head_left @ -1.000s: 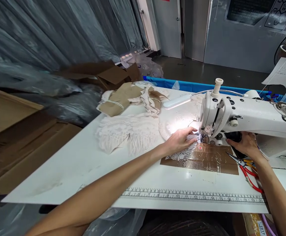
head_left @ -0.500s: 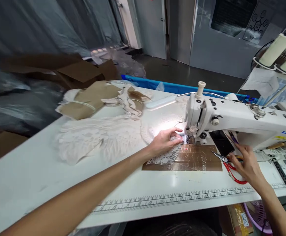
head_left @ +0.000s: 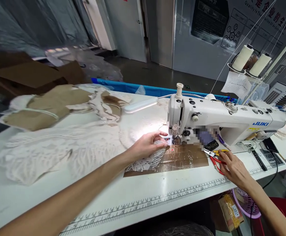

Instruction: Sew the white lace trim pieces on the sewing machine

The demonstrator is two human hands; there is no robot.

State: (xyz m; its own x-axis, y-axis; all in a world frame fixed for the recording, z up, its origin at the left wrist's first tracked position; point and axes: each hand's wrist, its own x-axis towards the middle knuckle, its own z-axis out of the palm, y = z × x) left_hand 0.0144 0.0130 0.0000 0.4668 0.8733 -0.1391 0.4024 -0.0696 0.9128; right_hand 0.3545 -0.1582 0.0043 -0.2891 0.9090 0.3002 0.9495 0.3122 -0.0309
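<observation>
My left hand pinches the edge of a piece of white lace right beside the presser foot of a white sewing machine. Part of the lace lies under my palm and wrist. To the right, my right hand rests low over the table, its fingers bent around the handles of scissors. Yellow and red handles show there; whether they belong to one tool or two, I cannot tell. A purple-handled tool lies just behind, beside a dark phone-like object.
More white lace spreads over the table's left side. Behind it lie bundled tan and white pieces. A brown plate covers the machine bed; a printed ruler runs along the front edge. Thread cones stand at the back right.
The view has swung right. My right hand has drawn back from the purple-handled tool toward me and onto the scissors' handles. My left hand stays on the lace at the presser foot.
</observation>
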